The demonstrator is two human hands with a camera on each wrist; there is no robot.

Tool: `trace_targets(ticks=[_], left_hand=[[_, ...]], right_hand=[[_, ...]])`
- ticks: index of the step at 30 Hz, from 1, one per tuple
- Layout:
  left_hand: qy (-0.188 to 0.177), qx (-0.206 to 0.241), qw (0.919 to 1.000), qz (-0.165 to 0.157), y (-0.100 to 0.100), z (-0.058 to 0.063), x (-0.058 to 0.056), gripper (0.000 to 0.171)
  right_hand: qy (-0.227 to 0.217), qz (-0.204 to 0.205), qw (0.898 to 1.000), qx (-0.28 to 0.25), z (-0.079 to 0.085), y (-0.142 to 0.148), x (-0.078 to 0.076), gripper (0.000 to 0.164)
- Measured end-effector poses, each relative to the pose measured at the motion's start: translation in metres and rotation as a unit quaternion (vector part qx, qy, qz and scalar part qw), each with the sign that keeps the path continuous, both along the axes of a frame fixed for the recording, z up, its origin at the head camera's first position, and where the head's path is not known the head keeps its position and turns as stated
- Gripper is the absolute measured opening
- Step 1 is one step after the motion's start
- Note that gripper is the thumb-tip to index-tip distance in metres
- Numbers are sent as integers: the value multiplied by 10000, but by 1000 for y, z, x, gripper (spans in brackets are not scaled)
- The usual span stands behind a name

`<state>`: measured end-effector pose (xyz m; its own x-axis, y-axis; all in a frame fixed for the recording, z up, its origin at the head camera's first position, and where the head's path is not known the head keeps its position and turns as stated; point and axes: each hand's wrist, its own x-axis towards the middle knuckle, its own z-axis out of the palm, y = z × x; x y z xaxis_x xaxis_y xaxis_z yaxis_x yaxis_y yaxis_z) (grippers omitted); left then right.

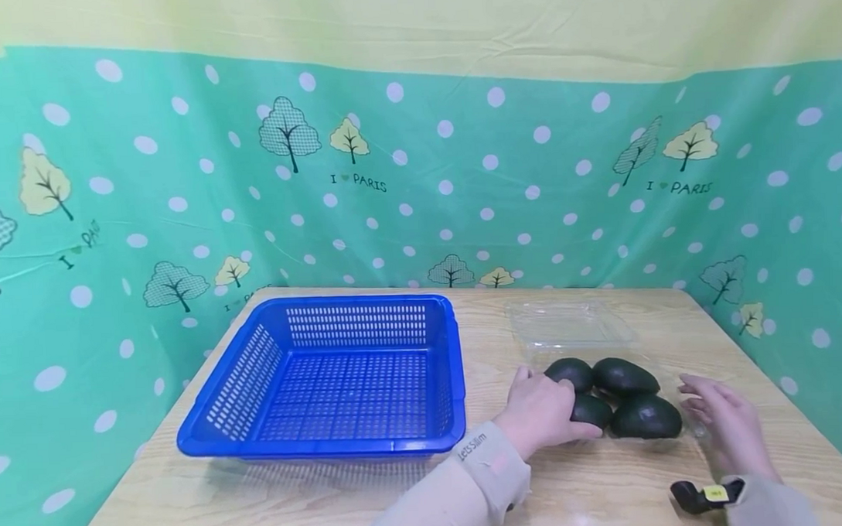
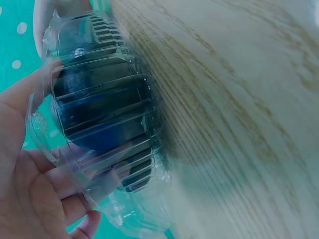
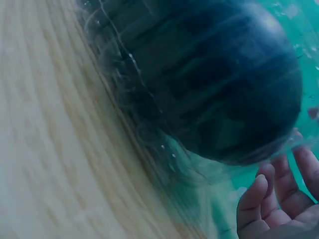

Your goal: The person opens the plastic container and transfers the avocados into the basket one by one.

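Note:
Several dark green avocados sit in a clear plastic clamshell box [image 2: 104,119] on the table, its lid [image 1: 569,323] folded back behind them. My left hand [image 1: 543,412] reaches over the box's left side and grips the front-left avocado [image 1: 590,410], thumb in front and fingers behind. Through the ribbed plastic wall, the left wrist view shows the fingers beside the dark fruit. At the box's right edge, my right hand [image 1: 729,422] has its fingers loosely bent near the rim, next to the front-right avocado [image 1: 645,418]. Whether those fingers touch the plastic is hard to tell.
To the left of the box stands a blue slotted plastic basket [image 1: 458,370] with nothing in it. The wooden table [image 1: 297,503] is bordered by a green dotted cloth [image 1: 406,240] at the back and sides. A black strap device [image 1: 707,494] is at the right wrist.

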<state>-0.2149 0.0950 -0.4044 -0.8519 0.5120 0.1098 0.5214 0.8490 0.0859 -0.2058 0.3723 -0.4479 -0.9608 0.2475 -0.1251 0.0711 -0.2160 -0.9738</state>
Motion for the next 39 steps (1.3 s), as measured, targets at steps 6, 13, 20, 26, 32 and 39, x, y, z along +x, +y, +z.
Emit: trace_targets(ticks=[6,13,20,26,32,39], left_hand=[[31,55,10000,-19,1,-2,-1,54],[133,252,9996,-74,1,-5,-1,53],[415,513,9978,-103,-1,-4,3,53],[405,1090,9931,-135,-5,-6,8,52],[87,1644,9863,-67,-8,-5,9,53],[-236,2168,9759,92,-10,-1,15,54]], right_hand=[[-264,339,9991,-68,-4,-3,-3,16],[60,704,9964,-462,-11,1,3,23],[362,796,9941,-646,-15,-1,2,33],[396,666,9956,-523,-17,-5,0,34],[425,592,9958,-558,-18,-6,0,34],[412,514,9964,-538,-19,-5,0,34]])
